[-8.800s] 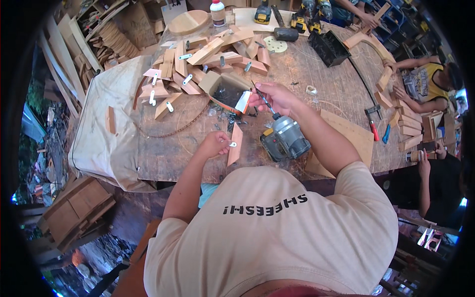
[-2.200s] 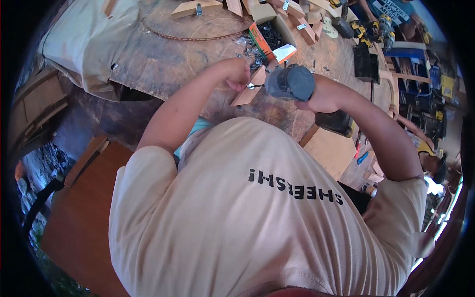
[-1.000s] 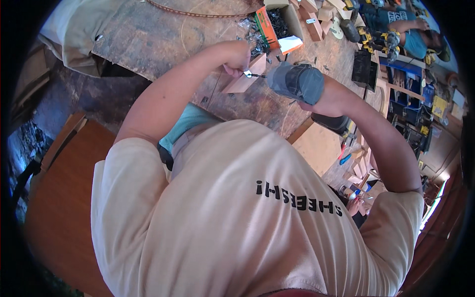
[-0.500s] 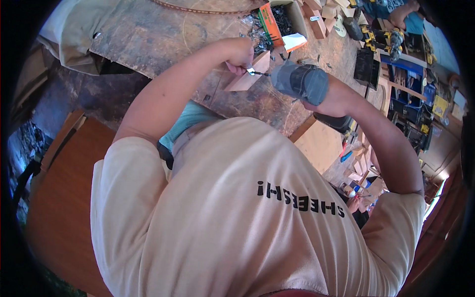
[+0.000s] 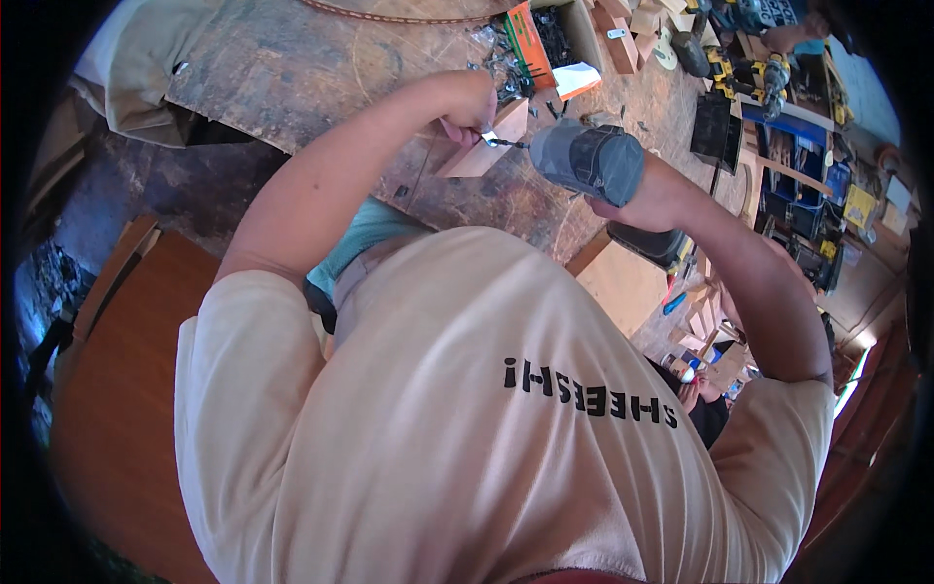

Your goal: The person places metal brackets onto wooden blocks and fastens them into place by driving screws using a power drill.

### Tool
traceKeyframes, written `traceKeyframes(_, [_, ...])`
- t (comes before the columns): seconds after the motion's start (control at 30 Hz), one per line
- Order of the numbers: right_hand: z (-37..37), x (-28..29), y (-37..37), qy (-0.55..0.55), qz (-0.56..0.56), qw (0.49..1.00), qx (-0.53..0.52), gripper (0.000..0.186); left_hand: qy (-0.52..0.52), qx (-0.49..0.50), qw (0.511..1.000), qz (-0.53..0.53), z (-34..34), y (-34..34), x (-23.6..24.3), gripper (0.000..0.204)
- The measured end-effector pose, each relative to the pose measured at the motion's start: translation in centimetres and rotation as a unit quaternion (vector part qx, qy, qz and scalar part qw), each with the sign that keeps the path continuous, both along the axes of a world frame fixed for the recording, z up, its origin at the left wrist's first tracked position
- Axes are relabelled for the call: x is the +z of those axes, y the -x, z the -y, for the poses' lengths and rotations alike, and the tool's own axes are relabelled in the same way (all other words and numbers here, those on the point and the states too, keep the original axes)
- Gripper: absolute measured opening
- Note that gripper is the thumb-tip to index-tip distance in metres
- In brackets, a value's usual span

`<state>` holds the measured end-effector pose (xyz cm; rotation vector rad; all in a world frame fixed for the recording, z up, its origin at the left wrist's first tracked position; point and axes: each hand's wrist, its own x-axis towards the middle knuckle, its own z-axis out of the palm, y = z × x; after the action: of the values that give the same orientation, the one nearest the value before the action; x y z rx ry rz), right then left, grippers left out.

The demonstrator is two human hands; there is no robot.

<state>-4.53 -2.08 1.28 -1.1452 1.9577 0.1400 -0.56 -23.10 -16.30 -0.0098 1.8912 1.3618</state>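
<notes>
1. Between the two hands, the small metal tab [image 5: 490, 141] sits against the wood block [image 5: 467, 164]; with that tab as the clock's centre and twelve at the top of the view, the block's long axis runs from about half past seven to half past one.
2. From three o'clock, the dark bit [image 5: 513, 145] points toward nine, across the block's length, and appears to meet the tab; whether a screw sits between them is too small to tell.
3. Toward eleven o'clock, the left hand [image 5: 472, 105] is the nearer one, its fingers drawn in narrow at the tab and touching it; their exact grip is partly hidden.
4. Near four o'clock, the right hand [image 5: 632, 195] is wrapped around the grey power driver [image 5: 587, 162], set apart from the block by the length of tool and bit.
5. Just beyond, at one o'clock, an open cardboard box [image 5: 585, 37] with dark contents stands on the workbench [image 5: 331, 78].
6. Farther out, a plywood panel [image 5: 621, 282] lies between four and five, a black tray [image 5: 715, 134] at three, and a mallet head [image 5: 690, 55] at two.
</notes>
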Motion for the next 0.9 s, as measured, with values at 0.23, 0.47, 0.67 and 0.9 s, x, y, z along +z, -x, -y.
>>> traceKeyframes(0.23, [0.3, 0.1, 0.2, -0.046, -0.002, 0.999, -0.012, 0.033, -0.017, -0.005, 1.0, -0.008, -0.1, 0.0, 0.1, 0.011])
traceKeyframes(0.47, [0.3, 0.4, 0.1, -0.042, -0.01, 0.999, -0.029, 0.035, -0.002, -0.008, 1.0, -0.015, -0.2, 0.1, -0.3, 0.009])
traceKeyframes(0.67, [0.8, 0.4, 0.6, -0.055, 0.007, 0.998, 0.017, 0.039, -0.016, 0.002, 1.0, -0.002, -0.2, 0.2, -0.3, 0.008])
traceKeyframes(0.9, [1.7, 0.4, 0.3, -0.061, -0.013, 0.998, 0.033, 0.034, -0.024, 0.01, 1.0, -0.008, -0.1, 0.1, -0.8, 0.008])
